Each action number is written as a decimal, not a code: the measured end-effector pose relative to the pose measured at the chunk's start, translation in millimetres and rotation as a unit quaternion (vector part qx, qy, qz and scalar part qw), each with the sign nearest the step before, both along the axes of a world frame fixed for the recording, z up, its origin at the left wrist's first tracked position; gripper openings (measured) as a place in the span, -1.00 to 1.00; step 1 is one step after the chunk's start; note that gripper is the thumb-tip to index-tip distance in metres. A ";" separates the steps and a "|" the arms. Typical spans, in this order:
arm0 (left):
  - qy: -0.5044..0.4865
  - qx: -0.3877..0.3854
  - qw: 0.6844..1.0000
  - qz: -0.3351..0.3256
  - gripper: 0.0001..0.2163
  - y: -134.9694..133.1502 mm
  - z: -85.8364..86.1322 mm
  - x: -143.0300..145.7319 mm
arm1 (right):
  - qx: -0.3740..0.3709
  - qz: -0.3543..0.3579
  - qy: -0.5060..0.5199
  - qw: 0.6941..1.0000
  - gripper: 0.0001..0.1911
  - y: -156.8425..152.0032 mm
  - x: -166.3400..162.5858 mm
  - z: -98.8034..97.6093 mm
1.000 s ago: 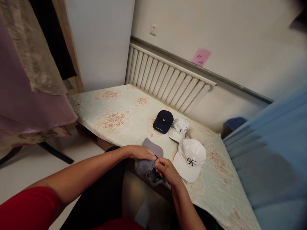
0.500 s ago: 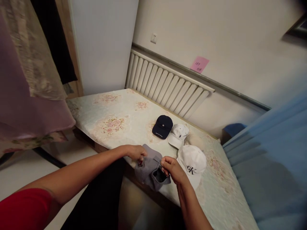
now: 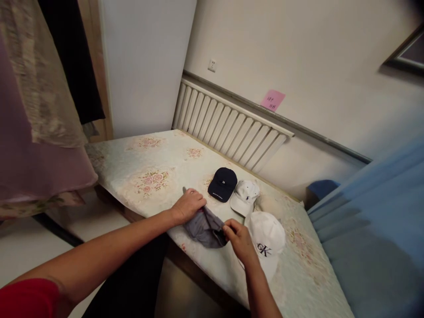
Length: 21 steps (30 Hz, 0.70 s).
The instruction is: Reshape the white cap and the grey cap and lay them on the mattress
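A grey baseball cap (image 3: pixel 203 229) is held between both hands over the near edge of the bed. My left hand (image 3: pixel 189 206) is closed over its far left side, hiding most of the brim. With thumb and fingers, my right hand (image 3: pixel 239 238) pinches the cap's right edge, beside the dark opening. Just beyond lie a navy cap (image 3: pixel 222 184) and a white cap (image 3: pixel 245 197) with a small dark emblem. A larger white cap (image 3: pixel 266 236) with black letters rests right of my right hand, partly covered by it.
The caps lie on a bed or table with a floral cover (image 3: pixel 159 154). A pale round item (image 3: pixel 267 202), perhaps another cap, sits behind the white ones. A radiator (image 3: pixel 228 123) lines the wall, a blue curtain (image 3: pixel 374 229) hangs right, and clothes (image 3: pixel 49 110) hang left.
Both hands have tipped the grey cap over and shifted it slightly up and left. My left hand now covers more of its brim. The other caps lie where they were.
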<state>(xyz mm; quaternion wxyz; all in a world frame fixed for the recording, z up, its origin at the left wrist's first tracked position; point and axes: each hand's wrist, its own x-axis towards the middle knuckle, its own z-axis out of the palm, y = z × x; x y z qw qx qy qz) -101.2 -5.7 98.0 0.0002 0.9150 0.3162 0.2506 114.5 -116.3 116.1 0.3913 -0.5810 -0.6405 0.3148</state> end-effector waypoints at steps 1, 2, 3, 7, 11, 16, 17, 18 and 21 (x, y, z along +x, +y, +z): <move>0.017 -0.040 0.999 -0.006 -0.86 -3.2 -14.3 -3.5 | -0.021 0.000 0.005 1.000 -0.82 -0.9 -2.2 -14.7; 0.031 -0.082 0.996 -0.015 -0.86 -6.6 -26.8 -6.7 | -0.044 -0.003 0.016 0.999 -0.82 -1.3 -4.1 -28.3; 0.031 -0.111 0.993 -0.012 -0.85 -10.3 -36.6 -9.4 | -0.065 -0.002 0.033 0.997 -0.83 -1.5 -5.4 -39.7; 0.033 -0.145 0.989 0.020 -0.81 -29.0 -43.7 -10.9 | -0.111 0.009 0.086 0.990 -0.83 -1.9 -7.2 -60.4; -0.017 -0.171 0.985 -0.012 -0.77 -52.8 -27.7 4.0 | -0.123 0.016 0.098 0.987 -0.81 -4.2 -9.4 -57.1; -0.080 -0.252 0.964 -0.037 -0.85 -71.8 -27.7 23.6 | -0.117 0.020 0.105 0.987 -0.82 -10.0 -16.0 -51.4; -0.093 -0.262 0.960 -0.028 -0.85 -73.6 -29.3 25.3 | -0.115 0.021 0.109 0.987 -0.83 -11.2 -17.2 -50.6; -0.110 -0.268 0.957 -0.017 -0.84 -75.0 -30.7 26.2 | -0.112 0.021 0.114 0.987 -0.84 -12.4 -18.3 -49.9; -0.158 -0.277 0.948 -0.007 -0.81 -78.0 -31.8 25.0 | -0.105 0.021 0.136 0.985 -0.87 -15.0 -20.6 -48.2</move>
